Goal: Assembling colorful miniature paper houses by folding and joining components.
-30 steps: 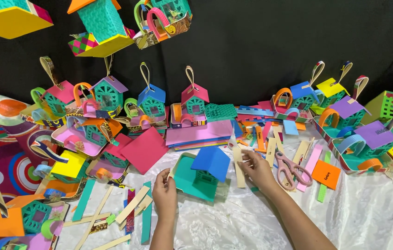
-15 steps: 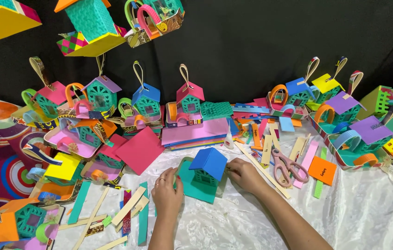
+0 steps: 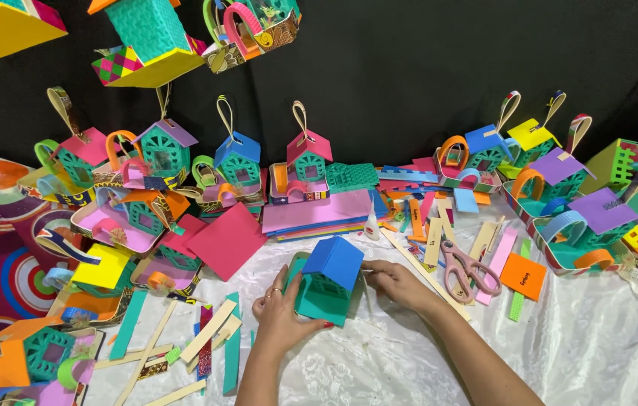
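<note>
Here both hands, left (image 3: 283, 310) and right (image 3: 396, 280), pinch a paper house (image 3: 324, 280) (blue roof) mid-counter (image 3: 560, 353), scissors (image 3: 466, 267) nearby.

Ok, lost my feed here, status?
Left hand and right hand both hold the paper house. Scissors lie right. Nothing blocks.

Both bare forearms came up from the bottom edge and angled in toward each other. The left hand (image 3: 283, 312) lay palm down with its fingers spread and slightly curled, the thumb pointing out to the right; a ring showed on one finger and the nails were painted red. The right hand (image 3: 394, 282) sat a little higher, wrist bent, fingers bunched and pointing left, their tips pinched close together. The two hands stayed apart
</note>
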